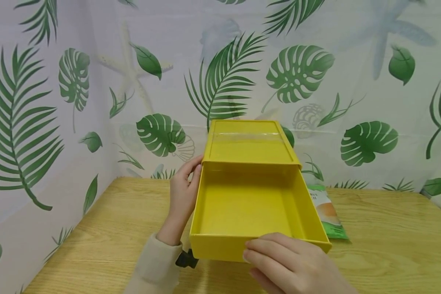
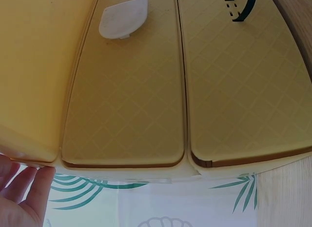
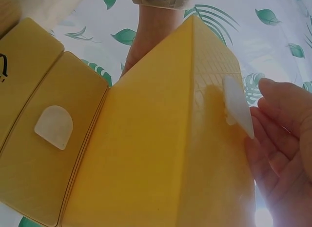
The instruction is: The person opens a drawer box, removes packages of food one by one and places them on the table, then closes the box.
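A yellow drawer cabinet (image 1: pixel 248 143) stands with its top drawer (image 1: pixel 250 204) pulled out toward me; the drawer's inside is bare. My left hand (image 1: pixel 183 188) rests against the cabinet's left side, fingertips at the front edge beside the drawer. In the left wrist view, its fingers (image 2: pixel 38 190) touch the cabinet's rim. At the drawer's front is my right hand (image 1: pixel 290 263), fingers against the front face. The right wrist view shows these fingers (image 3: pixel 265 163) by the tip of a white handle (image 3: pixel 237 102), the thumb apart from it.
Below the pulled-out drawer are two closed drawer fronts, one with a white handle (image 2: pixel 124 18), the other with a dark handle (image 2: pixel 246 6). A green and white packet (image 1: pixel 327 214) lies right of the cabinet on the wooden table (image 1: pixel 386 228). A leaf-print sheet (image 1: pixel 239 73) hangs behind.
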### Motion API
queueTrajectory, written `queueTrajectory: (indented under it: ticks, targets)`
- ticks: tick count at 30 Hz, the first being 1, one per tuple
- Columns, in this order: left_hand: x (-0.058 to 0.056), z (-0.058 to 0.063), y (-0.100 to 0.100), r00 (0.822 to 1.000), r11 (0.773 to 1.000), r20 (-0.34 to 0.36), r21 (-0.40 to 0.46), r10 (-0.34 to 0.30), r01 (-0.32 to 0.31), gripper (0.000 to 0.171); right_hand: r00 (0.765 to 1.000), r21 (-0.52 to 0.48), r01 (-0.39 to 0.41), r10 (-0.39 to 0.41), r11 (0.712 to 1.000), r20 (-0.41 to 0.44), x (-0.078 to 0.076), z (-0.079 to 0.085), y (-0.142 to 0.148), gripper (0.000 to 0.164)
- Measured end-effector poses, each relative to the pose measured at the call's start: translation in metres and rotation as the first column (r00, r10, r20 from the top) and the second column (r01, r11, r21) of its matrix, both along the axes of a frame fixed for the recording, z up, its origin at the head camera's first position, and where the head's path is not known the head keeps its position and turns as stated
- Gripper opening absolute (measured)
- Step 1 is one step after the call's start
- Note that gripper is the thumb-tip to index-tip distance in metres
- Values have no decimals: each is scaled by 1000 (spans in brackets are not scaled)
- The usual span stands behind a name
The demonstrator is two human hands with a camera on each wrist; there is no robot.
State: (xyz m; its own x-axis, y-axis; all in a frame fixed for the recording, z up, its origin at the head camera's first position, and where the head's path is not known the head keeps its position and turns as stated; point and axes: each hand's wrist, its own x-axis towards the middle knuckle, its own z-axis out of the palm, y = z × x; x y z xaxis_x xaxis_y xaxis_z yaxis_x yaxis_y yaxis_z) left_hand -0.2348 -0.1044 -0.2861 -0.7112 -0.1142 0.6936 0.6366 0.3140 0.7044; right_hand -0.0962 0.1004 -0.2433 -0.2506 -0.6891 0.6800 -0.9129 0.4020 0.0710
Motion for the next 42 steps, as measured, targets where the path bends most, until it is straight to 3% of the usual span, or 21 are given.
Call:
queueTrajectory:
  ticks: [10, 18, 28, 42]
  targets:
    - [1, -1, -1, 1000, 1000, 7, 1, -6, 6, 27, 998, -29, -9, 7, 1000, -62, -1, 1, -4, 29]
    - [1, -1, -1, 1000, 1000, 11, 2, -8, 8, 27, 999, -18, 20, -21, 1000, -47, -4, -4, -2, 30]
    - [1, -1, -1, 1000, 1000, 8, 4, -7, 7, 27, 997, -52, 2, -6, 999, -82, -11, -9, -3, 31]
    - [0, -1, -1, 1000, 1000, 8, 7, -8, 8, 27, 981, -86, 24, -39, 996, -188, -26, -18, -2, 36]
